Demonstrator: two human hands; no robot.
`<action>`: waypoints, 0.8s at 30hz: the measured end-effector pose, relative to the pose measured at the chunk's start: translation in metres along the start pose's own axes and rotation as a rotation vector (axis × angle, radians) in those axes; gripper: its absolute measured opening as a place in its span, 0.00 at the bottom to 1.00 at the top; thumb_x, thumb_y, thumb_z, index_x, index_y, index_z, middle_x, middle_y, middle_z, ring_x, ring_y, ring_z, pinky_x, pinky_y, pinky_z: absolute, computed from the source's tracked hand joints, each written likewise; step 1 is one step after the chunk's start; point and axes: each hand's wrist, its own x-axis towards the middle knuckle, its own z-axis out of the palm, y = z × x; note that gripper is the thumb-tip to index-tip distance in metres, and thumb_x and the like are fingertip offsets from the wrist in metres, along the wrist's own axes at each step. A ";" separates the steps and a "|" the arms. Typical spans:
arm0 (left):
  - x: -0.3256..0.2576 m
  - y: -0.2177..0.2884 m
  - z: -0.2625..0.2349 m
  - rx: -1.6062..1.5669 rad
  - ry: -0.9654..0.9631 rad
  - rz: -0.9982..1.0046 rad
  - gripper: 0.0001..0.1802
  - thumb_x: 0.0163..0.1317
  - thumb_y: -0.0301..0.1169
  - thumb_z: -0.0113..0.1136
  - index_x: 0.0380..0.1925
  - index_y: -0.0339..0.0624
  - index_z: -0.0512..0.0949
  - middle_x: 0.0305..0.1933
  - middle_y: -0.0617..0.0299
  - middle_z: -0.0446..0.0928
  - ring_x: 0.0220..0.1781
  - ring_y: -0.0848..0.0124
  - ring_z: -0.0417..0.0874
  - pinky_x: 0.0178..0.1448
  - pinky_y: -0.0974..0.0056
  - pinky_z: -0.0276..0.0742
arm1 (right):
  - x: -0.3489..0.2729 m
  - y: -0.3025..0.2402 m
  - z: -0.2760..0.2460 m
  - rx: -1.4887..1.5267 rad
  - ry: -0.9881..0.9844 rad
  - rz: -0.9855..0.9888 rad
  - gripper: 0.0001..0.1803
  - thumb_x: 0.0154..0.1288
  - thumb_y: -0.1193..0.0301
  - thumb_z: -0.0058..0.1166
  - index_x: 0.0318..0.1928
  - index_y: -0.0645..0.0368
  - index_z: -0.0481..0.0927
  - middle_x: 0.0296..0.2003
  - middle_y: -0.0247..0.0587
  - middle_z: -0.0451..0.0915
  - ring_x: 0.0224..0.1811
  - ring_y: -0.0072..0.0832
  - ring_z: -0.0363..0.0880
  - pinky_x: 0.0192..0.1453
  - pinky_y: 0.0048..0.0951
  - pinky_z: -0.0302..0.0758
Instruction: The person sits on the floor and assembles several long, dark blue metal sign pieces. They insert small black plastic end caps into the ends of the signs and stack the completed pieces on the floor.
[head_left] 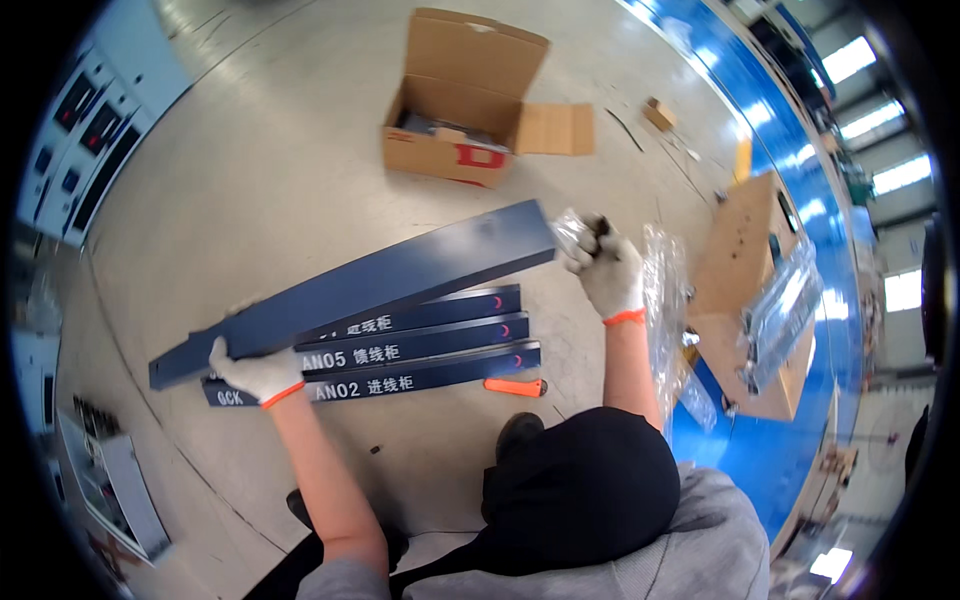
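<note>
A long dark blue metal panel (390, 270) slants up to the right, held near its lower left end by my left hand (258, 372) in a white glove. My right hand (610, 275), gloved too, is closed on crumpled clear plastic film (568, 230) just beyond the panel's right end. Below the raised panel, several similar dark panels with white lettering (440, 378) lie side by side on the floor, the farthest one partly covered. An orange utility knife (515, 387) rests near their right ends.
An opened cardboard box (440, 155) stands ahead on the grey floor. At the right, wrapped parts (780, 315) lie on a brown board (730, 265), with plastic film (662, 280) beside it. A small carton (659, 113) is farther off. Grey cabinets (100, 110) line the left.
</note>
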 end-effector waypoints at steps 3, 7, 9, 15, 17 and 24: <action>0.016 0.006 -0.019 0.026 -0.030 0.016 0.26 0.64 0.43 0.52 0.53 0.33 0.76 0.50 0.47 0.80 0.58 0.48 0.83 0.72 0.41 0.79 | -0.030 -0.011 0.070 -0.162 -0.016 -0.014 0.23 0.73 0.69 0.52 0.66 0.63 0.76 0.36 0.30 0.68 0.30 0.24 0.67 0.40 0.34 0.74; 0.015 0.012 -0.022 0.095 -0.017 0.093 0.26 0.63 0.42 0.52 0.53 0.32 0.76 0.49 0.47 0.79 0.59 0.48 0.82 0.73 0.40 0.80 | -0.040 0.001 0.125 -0.871 -0.105 -0.016 0.30 0.75 0.61 0.61 0.70 0.64 0.77 0.41 0.32 0.74 0.35 0.21 0.78 0.42 0.28 0.81; 0.008 0.012 -0.015 0.104 -0.005 0.077 0.26 0.63 0.42 0.51 0.52 0.32 0.77 0.50 0.46 0.79 0.59 0.48 0.82 0.73 0.40 0.80 | -0.033 0.010 0.131 -1.190 -0.155 -0.147 0.31 0.72 0.58 0.65 0.68 0.63 0.80 0.41 0.38 0.81 0.41 0.27 0.84 0.52 0.32 0.83; 0.000 0.008 -0.009 0.111 -0.036 0.032 0.26 0.68 0.45 0.52 0.52 0.33 0.78 0.50 0.46 0.80 0.60 0.50 0.82 0.73 0.42 0.78 | -0.029 0.050 0.108 -1.198 -0.111 -0.105 0.26 0.71 0.59 0.64 0.62 0.64 0.85 0.50 0.53 0.90 0.55 0.38 0.89 0.65 0.37 0.81; -0.006 -0.001 -0.010 0.126 -0.129 0.011 0.26 0.70 0.47 0.52 0.52 0.34 0.78 0.51 0.48 0.81 0.60 0.51 0.82 0.73 0.43 0.77 | -0.039 0.065 0.108 -1.138 -0.138 -0.081 0.23 0.73 0.64 0.61 0.63 0.63 0.84 0.48 0.46 0.89 0.52 0.31 0.87 0.65 0.35 0.81; -0.083 -0.048 0.030 -0.029 -0.402 -0.257 0.19 0.69 0.37 0.60 0.54 0.37 0.73 0.41 0.59 0.71 0.48 0.65 0.76 0.62 0.54 0.79 | -0.079 0.090 0.122 0.003 -0.508 0.500 0.29 0.77 0.65 0.55 0.75 0.55 0.71 0.34 0.31 0.69 0.26 0.21 0.61 0.33 0.28 0.64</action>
